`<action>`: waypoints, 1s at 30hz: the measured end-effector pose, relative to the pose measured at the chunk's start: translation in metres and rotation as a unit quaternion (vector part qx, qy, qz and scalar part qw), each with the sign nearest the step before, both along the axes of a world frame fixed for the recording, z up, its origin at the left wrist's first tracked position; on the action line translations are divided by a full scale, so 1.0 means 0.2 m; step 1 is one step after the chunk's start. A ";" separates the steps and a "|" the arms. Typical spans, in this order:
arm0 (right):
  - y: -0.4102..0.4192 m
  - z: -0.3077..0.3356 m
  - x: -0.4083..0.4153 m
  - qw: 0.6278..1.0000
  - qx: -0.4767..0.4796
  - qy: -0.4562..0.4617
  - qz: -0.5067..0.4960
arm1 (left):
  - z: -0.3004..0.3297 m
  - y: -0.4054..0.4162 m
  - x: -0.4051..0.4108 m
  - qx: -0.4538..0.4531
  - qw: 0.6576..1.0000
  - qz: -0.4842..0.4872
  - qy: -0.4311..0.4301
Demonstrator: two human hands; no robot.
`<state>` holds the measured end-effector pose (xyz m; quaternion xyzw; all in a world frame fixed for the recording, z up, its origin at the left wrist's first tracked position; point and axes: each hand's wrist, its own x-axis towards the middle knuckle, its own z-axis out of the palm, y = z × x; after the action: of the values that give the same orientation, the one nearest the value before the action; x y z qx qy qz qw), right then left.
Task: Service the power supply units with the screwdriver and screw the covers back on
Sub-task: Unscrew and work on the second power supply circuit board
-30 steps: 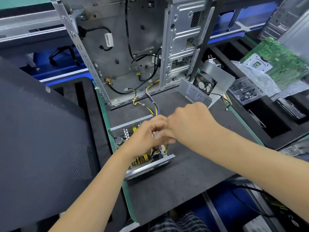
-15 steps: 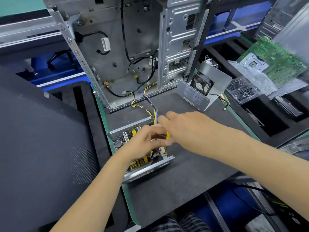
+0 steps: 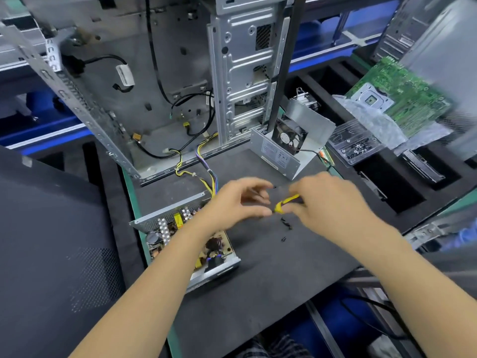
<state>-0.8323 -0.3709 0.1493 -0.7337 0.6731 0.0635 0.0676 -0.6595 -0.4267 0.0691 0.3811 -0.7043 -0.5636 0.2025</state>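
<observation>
Both hands meet over the middle of the dark counter (image 3: 258,293), and the right hand (image 3: 333,205) has its fingers curled round the yellow and black screwdriver (image 3: 285,202), the yellow end poking out toward the left. The left hand (image 3: 240,202) hangs just beside it, fingers loosely bent, thumb tip right at that yellow end, though whether it touches is too blurred to call; it grips nothing that I can see. Below the left wrist sits the open power supply unit (image 3: 185,236), cover off, circuit board and capacitors exposed, near the counter's left edge, its yellow and purple wires (image 3: 209,166) running far into the bare computer case (image 3: 160,86) standing at the back. A few small dark screws (image 3: 286,224) lie loose on the counter just under the right hand. Further right and farther off, the second power supply unit (image 3: 278,153) is propped open with its fan (image 3: 289,136) showing. Off at the far right, a green motherboard (image 3: 402,99) rests on bubble wrap beside a clear plastic tray (image 3: 353,146) of small parts.
</observation>
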 end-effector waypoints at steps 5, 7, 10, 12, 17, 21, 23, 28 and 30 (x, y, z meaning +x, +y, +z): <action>-0.07 -0.03 -0.28 0.975 -0.005 -0.126 -0.181 | -0.14 -0.23 -0.19 -0.148 0.951 0.073 -0.263; -0.08 -0.05 -0.32 0.973 0.022 -0.122 -0.197 | -0.18 -0.28 -0.28 -0.115 0.952 0.088 -0.269; -0.09 -0.07 -0.33 0.979 0.064 -0.060 -0.182 | -0.24 -0.31 -0.36 -0.105 0.955 0.076 -0.267; -0.09 -0.08 -0.32 0.981 0.093 -0.030 -0.166 | -0.27 -0.32 -0.37 -0.128 0.951 0.067 -0.274; -0.10 -0.09 -0.32 0.970 0.193 0.049 -0.143 | -0.29 -0.32 -0.37 -0.158 0.945 0.045 -0.284; -0.08 -0.05 -0.33 0.979 0.150 0.016 -0.135 | -0.15 -0.27 -0.27 -0.065 0.984 0.104 -0.127; -0.07 0.00 -0.32 0.985 0.086 -0.089 -0.121 | -0.05 -0.20 -0.13 0.043 0.985 0.161 0.051; -0.05 0.14 -0.11 0.918 0.062 -0.392 -0.007 | 0.10 0.04 0.24 0.169 0.904 0.256 0.298; -0.04 0.15 -0.03 0.899 0.069 -0.431 0.016 | 0.10 0.11 0.32 0.183 0.878 0.293 0.330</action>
<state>-0.8384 -0.3795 0.1802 -0.6936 0.5600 -0.2117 0.4005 -0.5952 -0.4056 0.0892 0.3923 -0.3367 -0.6906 0.5058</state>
